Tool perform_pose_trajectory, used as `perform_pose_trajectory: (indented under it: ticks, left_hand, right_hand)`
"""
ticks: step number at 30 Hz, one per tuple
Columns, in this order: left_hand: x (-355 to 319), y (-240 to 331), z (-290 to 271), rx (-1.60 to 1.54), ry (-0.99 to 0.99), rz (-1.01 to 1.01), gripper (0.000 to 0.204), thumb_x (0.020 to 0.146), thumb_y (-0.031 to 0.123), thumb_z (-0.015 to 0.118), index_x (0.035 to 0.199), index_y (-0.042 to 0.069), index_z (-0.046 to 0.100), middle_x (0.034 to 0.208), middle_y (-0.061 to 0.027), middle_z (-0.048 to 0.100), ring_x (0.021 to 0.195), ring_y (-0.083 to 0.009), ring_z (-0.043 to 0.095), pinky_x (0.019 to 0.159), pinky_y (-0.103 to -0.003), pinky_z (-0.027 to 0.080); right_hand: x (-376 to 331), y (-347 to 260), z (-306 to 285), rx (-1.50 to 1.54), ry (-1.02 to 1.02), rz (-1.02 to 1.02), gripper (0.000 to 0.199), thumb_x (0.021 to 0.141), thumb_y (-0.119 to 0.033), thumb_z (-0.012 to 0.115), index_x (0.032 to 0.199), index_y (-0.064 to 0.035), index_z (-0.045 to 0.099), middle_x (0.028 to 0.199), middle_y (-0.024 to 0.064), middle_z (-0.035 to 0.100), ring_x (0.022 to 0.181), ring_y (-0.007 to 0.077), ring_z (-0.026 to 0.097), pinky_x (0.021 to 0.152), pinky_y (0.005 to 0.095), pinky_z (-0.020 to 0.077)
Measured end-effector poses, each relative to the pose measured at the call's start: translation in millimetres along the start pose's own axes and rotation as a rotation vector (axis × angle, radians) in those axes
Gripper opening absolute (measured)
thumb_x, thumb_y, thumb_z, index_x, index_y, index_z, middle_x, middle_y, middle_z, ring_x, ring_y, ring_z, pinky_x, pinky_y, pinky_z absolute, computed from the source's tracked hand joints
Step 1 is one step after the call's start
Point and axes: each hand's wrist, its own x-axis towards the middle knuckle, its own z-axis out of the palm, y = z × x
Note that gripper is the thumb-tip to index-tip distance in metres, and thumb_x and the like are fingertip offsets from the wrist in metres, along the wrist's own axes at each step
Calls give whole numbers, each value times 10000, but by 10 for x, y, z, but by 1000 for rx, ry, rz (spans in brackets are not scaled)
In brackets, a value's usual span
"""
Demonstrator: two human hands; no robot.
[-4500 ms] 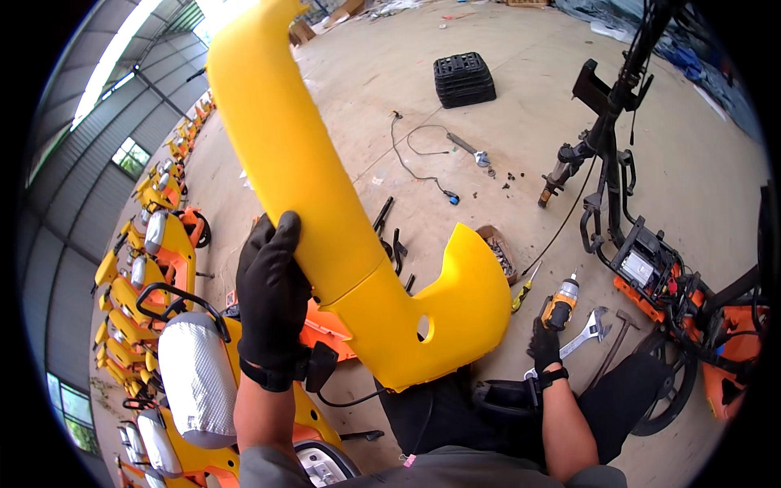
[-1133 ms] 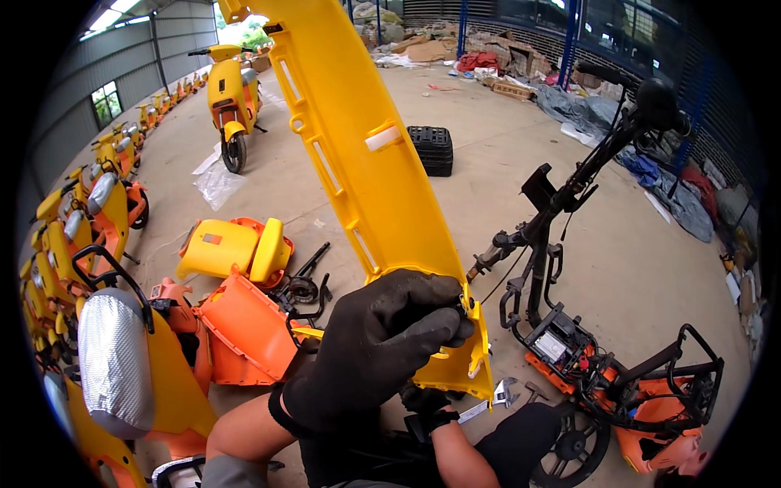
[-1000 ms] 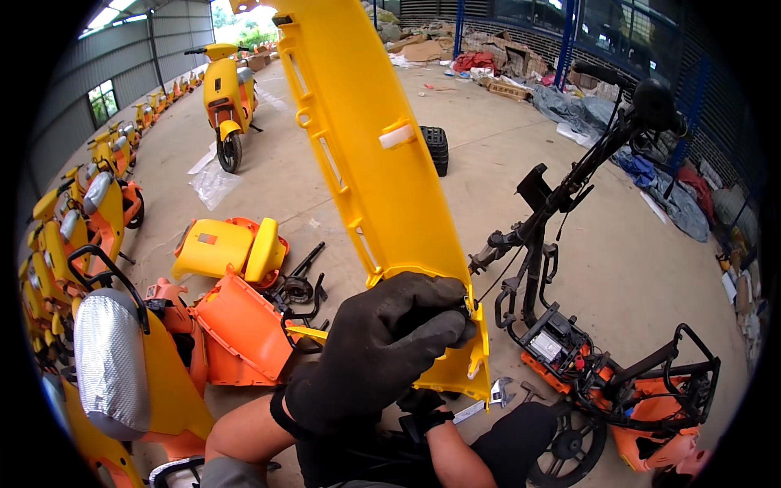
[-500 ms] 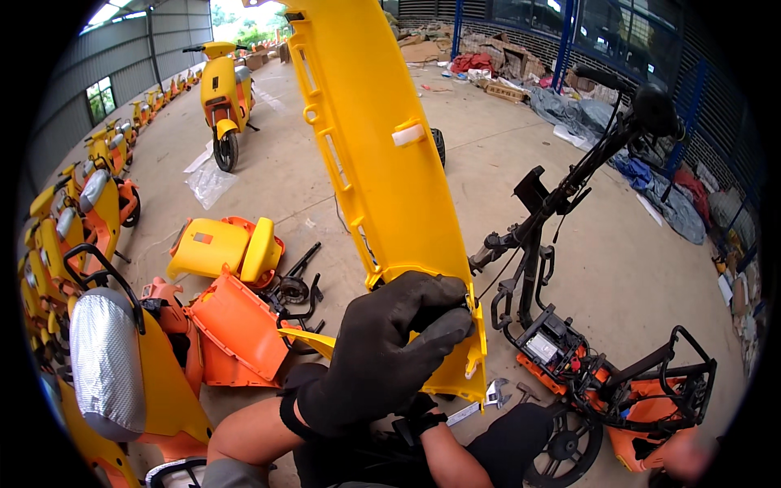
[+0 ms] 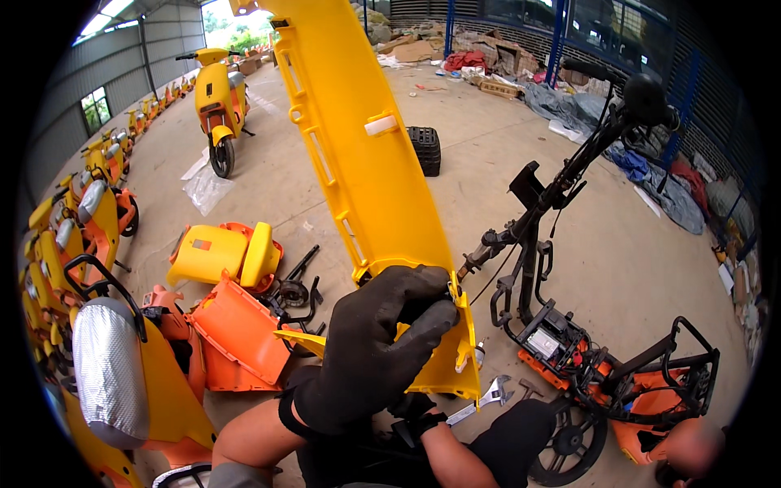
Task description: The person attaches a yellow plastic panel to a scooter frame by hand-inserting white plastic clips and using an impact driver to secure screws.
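A long yellow plastic scooter body panel [image 5: 366, 179] stands tilted upward before me, with slots and tabs along its left edge and a small whitish block on its face. My left hand [image 5: 378, 350], in a black glove, is closed at the panel's lower right end, thumb and fingers pinched on its edge. Whether a small part is also between those fingertips is hidden. Behind and below it my right hand [image 5: 416, 407] shows only as a bit of black glove near the panel's lower end; its fingers are out of sight.
A stripped scooter frame [image 5: 545, 244] stands at right, beside an adjustable wrench [image 5: 492, 394] and a hammer [image 5: 530, 389]. Orange and yellow panels [image 5: 240, 333] lie at left, near a scooter with a silver-covered seat [image 5: 110, 366]. A black crate [image 5: 425, 150] sits beyond the panel.
The yellow panel and my left hand have shifted slightly left in view. More of the black crate and the wrench shows now. The left hand's pinch looks the same.
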Motion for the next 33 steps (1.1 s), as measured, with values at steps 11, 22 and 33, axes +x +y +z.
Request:
perform_pose_trajectory:
  ticks: [11, 22, 33]
  left_hand:
    - [-43, 102, -140, -68, 90, -86, 197, 898, -50, 572, 1095, -37, 580, 966, -113, 682, 878, -168, 689, 829, -299, 541]
    - [-129, 34, -407, -149, 179, -147, 205, 961, 23, 537, 1148, -56, 571, 993, -154, 692, 876, -209, 712, 831, -326, 558]
    - [-167, -37, -532, -157, 265, -167, 242, 975, 57, 529, 1174, -79, 543, 976, -190, 703, 871, -243, 720, 838, -339, 562]
  right_hand:
    - [-114, -9, -2, 24, -26, 0, 257, 891, -202, 570, 1091, -68, 658, 1007, 115, 715, 934, 305, 677, 828, 363, 549]
    - [-80, 158, 50, 94, -99, 9, 227, 889, -136, 576, 1060, -15, 663, 965, 142, 726, 905, 302, 688, 809, 349, 552]
    - [-90, 97, 40, -33, -44, -22, 446, 940, -102, 587, 1362, -7, 481, 1262, 168, 624, 1170, 262, 604, 977, 324, 485]
